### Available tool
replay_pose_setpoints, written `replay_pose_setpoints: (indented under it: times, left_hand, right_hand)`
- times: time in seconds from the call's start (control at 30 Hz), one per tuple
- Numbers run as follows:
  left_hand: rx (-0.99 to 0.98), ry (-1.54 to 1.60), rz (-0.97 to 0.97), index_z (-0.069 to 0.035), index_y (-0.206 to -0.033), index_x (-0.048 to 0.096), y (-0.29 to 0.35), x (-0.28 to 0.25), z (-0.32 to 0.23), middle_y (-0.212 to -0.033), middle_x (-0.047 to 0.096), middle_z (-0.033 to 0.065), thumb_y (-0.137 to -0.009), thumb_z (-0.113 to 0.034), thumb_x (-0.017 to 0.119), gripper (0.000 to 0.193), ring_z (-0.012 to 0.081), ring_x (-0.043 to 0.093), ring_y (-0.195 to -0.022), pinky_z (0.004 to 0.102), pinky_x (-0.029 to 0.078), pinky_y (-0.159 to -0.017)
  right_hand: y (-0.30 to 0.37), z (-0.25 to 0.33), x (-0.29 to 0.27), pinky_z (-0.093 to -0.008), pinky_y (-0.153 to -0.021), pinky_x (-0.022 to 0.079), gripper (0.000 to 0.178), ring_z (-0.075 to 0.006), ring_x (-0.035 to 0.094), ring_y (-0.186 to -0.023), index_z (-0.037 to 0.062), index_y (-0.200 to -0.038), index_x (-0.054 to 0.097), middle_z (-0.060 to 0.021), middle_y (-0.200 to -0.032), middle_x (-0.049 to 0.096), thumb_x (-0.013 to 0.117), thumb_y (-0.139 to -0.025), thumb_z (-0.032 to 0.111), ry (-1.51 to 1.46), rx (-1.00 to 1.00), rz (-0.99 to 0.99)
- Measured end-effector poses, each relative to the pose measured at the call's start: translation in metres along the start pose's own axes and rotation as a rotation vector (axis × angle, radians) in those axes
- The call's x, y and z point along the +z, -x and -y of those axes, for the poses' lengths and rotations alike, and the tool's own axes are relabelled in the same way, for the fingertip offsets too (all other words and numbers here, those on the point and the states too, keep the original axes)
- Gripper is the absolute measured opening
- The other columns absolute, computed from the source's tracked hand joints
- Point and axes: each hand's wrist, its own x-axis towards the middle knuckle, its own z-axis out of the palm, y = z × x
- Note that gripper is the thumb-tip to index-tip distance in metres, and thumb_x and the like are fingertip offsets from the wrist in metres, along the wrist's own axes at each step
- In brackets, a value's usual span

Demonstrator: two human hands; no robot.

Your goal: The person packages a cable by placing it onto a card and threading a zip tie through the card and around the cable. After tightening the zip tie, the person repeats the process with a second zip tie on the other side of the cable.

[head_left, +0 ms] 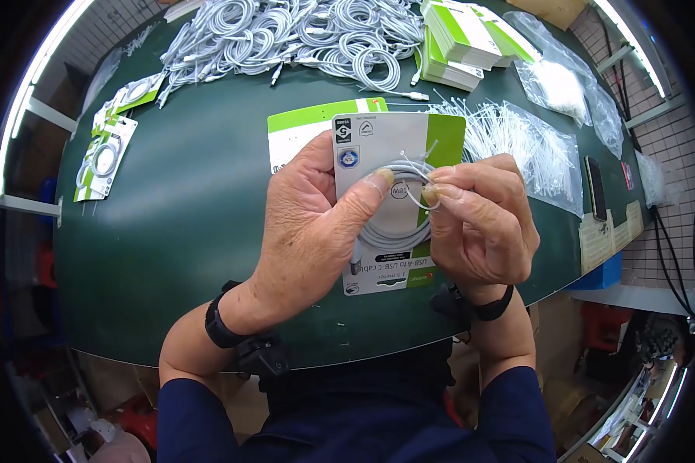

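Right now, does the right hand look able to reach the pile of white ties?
Probably yes: the white ties stick out of a clear bag just beyond the right hand, seemingly unobstructed, though it pinches one tie at the card.

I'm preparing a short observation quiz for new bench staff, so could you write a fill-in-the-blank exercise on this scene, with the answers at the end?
1. The left hand uses its ____ to press the coiled cable onto the card.
2. The right hand pinches a thin tie whose colour is ____.
3. The stacked packaging cards stand to the ____ of the big heap of cables.
4. The tabletop is dark ____.

Missing words: thumb; white; right; green.
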Motion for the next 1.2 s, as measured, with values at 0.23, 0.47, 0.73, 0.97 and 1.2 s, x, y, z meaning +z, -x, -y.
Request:
replay_pose_setpoints:
  times: [0.23, 0.47, 0.73, 0.97, 1.2]
  left_hand:
    - [0.010, 0.005, -0.008, 0.006, -0.134, 0.055, 0.0012, -0.0004, 0.0006, -0.121, 0.070, 0.0140, -0.101, 0.000, 0.060, 0.033, 0.0149, 0.068, -0.106, 0.0307, 0.057, -0.094]
    - [0.067, -0.079, -0.006, 0.006, -0.133, 0.055, 0.0020, 0.0002, 0.0029, -0.119, 0.071, 0.0143, -0.101, 0.000, 0.060, 0.033, 0.0146, 0.068, -0.105, 0.0310, 0.057, -0.093]
    - [0.062, -0.089, -0.003, 0.007, -0.130, 0.056, 0.0012, -0.0008, 0.0045, -0.116, 0.071, 0.0141, -0.101, 0.000, 0.060, 0.030, 0.0139, 0.069, -0.102, 0.0303, 0.058, -0.091]
    - [0.057, -0.091, -0.010, 0.007, -0.128, 0.057, 0.0000, -0.0009, 0.0058, -0.115, 0.072, 0.0139, -0.101, 0.000, 0.061, 0.029, 0.0136, 0.070, -0.102, 0.0299, 0.059, -0.090]
    - [0.046, -0.096, -0.011, 0.007, -0.128, 0.057, 0.0008, -0.0012, 0.0073, -0.115, 0.072, 0.0136, -0.100, 0.000, 0.060, 0.029, 0.0135, 0.069, -0.102, 0.0297, 0.059, -0.090]
  right_hand:
    - [0.0024, -0.0005, 0.0033, -0.0318, -0.064, 0.052, 0.024, -0.0220, 0.070, -0.077, 0.0038, -0.107, 0.065, -0.0153, -0.094, 0.072, 0.078, -0.088, -0.004, -0.004, 0.002, -0.005]
    - [0.0059, -0.0073, 0.0061, -0.0304, -0.062, 0.051, 0.029, -0.0218, 0.068, -0.075, 0.0055, -0.107, 0.066, -0.0130, -0.095, 0.073, 0.079, -0.084, -0.006, -0.023, 0.023, -0.037]
    - [0.0048, -0.0058, 0.0049, -0.0315, -0.064, 0.052, 0.027, -0.0226, 0.070, -0.077, 0.0043, -0.106, 0.065, -0.0140, -0.094, 0.073, 0.077, -0.085, -0.009, -0.009, 0.024, -0.017]
    - [0.0045, -0.0057, 0.0057, -0.0323, -0.065, 0.052, 0.026, -0.0231, 0.072, -0.079, 0.0032, -0.106, 0.065, -0.0149, -0.093, 0.073, 0.075, -0.086, -0.009, 0.011, 0.021, 0.010]
    - [0.0054, -0.0045, 0.0061, -0.0321, -0.065, 0.053, 0.025, -0.0233, 0.071, -0.079, 0.0030, -0.105, 0.066, -0.0153, -0.094, 0.073, 0.076, -0.085, -0.009, 0.022, 0.028, 0.011]
